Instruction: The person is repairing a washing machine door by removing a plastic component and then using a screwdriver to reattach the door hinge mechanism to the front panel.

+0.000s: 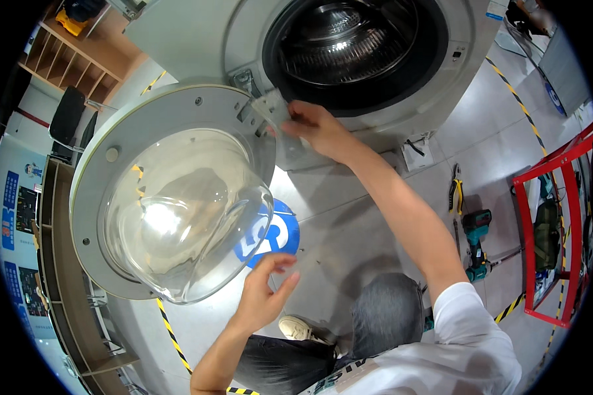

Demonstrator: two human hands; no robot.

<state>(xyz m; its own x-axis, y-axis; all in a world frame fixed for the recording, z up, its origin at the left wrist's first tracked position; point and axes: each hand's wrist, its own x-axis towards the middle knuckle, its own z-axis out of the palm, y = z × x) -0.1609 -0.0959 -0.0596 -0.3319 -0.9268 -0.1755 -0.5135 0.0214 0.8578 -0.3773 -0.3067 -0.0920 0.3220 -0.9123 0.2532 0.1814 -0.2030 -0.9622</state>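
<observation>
Wide fisheye head view, from above, facing steeply down; near the open washing machine (pixel 375 95)

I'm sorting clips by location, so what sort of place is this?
Probably an appliance repair workshop or training room: a front-loading washing machine stands with its round door open, a cordless drill and pliers lie on the floor, and yellow-and-black tape marks out floor areas.

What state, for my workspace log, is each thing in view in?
Door: swung open
Washer: doorway uncovered
Drum: exposed, no laundry visible
Right hand: at a pale piece beside the door, grip unclear
Left hand: open, holding nothing
Pliers: on the floor
Drill: on the floor, on or off unclear
Red rack: loaded
</observation>
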